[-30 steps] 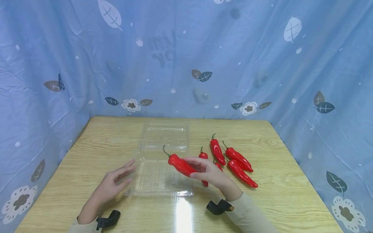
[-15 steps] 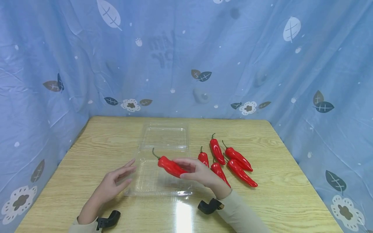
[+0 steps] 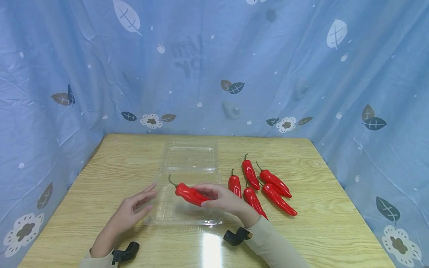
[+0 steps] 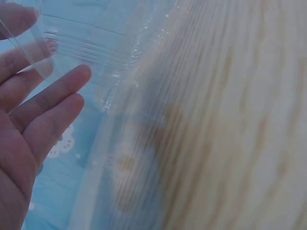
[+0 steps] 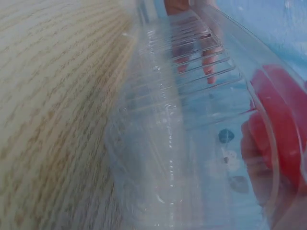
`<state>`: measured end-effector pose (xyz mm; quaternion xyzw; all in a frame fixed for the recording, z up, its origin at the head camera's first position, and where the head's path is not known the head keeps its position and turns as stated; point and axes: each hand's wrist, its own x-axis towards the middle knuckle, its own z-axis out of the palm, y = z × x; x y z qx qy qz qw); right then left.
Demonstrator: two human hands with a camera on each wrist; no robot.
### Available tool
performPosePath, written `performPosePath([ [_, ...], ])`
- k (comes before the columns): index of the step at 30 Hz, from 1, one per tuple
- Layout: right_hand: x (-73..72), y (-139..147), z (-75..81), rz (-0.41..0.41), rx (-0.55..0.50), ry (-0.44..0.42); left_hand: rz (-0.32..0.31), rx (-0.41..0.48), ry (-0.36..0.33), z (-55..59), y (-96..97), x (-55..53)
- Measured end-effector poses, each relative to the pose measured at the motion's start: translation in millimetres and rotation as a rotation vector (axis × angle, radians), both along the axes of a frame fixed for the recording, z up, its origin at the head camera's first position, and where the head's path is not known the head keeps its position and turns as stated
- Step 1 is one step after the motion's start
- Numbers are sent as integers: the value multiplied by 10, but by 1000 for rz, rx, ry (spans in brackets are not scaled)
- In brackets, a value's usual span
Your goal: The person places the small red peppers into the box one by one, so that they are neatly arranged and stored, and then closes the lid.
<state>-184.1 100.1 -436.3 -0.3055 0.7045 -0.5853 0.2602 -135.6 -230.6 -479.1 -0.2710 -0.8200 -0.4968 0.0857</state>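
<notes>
Red chili pepper (image 3: 187, 194): slants over open clear clamshell (image 3: 167, 213), pinched between thumb and fingers of right hand (image 3: 222, 199); near left rim, left hand (image 3: 130, 211), fingers loosely spread.

Blue leaf-print curtain (image 3: 201, 67), wood-grain table (image 3: 335, 230), white glare (image 3: 212, 249)

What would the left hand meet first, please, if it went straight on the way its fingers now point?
The left hand would probably meet the left side of the clear plastic container first; depth is unclear, so they may already be touching.
</notes>
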Motion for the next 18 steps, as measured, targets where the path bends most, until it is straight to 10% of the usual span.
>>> performPosePath([
  [18,-58,-115,14,112,168,120,8,-6,-4,-2,2,-6],
])
